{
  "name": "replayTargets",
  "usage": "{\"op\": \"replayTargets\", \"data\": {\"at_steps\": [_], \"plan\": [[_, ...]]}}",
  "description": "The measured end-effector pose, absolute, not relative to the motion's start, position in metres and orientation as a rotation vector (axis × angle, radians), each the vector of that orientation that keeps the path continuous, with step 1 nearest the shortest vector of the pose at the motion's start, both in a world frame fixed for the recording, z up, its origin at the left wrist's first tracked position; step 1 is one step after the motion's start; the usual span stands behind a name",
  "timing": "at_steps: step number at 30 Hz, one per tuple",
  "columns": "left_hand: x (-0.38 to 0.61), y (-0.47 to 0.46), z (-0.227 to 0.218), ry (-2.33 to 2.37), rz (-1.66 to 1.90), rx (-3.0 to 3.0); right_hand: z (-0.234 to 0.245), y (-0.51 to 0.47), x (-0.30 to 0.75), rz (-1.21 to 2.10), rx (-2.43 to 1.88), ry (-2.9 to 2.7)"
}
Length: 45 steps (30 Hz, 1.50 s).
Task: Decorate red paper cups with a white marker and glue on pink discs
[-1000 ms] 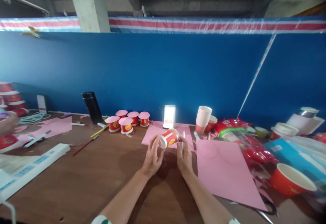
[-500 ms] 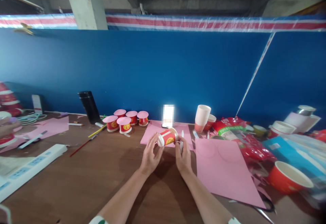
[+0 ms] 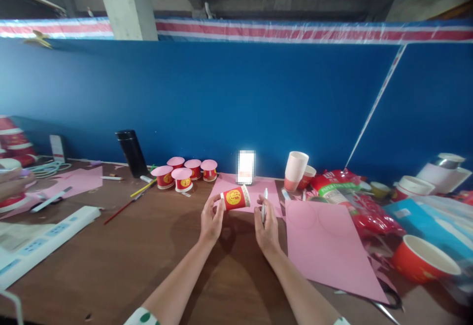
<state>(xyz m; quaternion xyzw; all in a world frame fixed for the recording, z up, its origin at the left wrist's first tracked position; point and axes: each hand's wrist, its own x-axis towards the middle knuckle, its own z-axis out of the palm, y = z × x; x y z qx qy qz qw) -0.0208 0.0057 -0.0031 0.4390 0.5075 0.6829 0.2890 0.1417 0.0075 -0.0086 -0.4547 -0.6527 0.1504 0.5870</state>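
Observation:
My left hand [image 3: 211, 218] grips a small red paper cup [image 3: 235, 198] with a gold emblem, held on its side above the brown table [image 3: 121, 256]. My right hand [image 3: 266, 226] is closed round a white pen [image 3: 264, 203] that points upward, a little to the right of the cup and apart from it. A pink sheet [image 3: 225, 187] lies just behind the cup. A larger pink sheet [image 3: 327, 246] with faint circle outlines lies to the right of my right hand.
Several red cups with pink paper lids [image 3: 183, 176] and a black flask [image 3: 131, 153] stand at the back. Stacked white cups [image 3: 294, 169], red packets [image 3: 332, 184] and a red bowl [image 3: 424, 259] crowd the right. A white power strip [image 3: 48, 238] lies left; another person's hand [image 3: 11, 182] is at the far left.
My left hand has moved left with the cup and turned it, so the emblem faces me. My right hand has come off the cup and keeps the pen.

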Motion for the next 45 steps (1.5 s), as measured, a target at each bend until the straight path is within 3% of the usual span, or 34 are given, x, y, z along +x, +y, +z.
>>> {"op": "replayTargets", "data": {"at_steps": [15, 19, 24, 32, 38, 45], "plan": [[-0.029, 0.007, 0.008, 1.548, 1.796, 1.202, -0.010, 0.012, 0.144, 0.323, -1.145, -1.506], [-0.038, 0.011, 0.020, 1.777, 1.765, 1.528, -0.011, 0.016, 0.144, 0.283, -1.183, -1.480], [-0.050, 0.030, 0.034, 2.086, 1.469, 1.895, -0.012, 0.015, 0.142, 0.257, -1.172, -1.516], [-0.049, 0.050, 0.035, 2.004, 1.353, 2.105, -0.017, 0.017, 0.144, 0.232, -1.130, -1.534], [-0.098, 0.047, 0.017, 2.354, 1.592, 1.638, -0.016, 0.016, 0.142, 0.198, -1.117, -1.525], [-0.137, 0.046, 0.016, 2.476, 1.540, 1.458, -0.016, 0.018, 0.139, 0.189, -1.138, -1.541]]}}
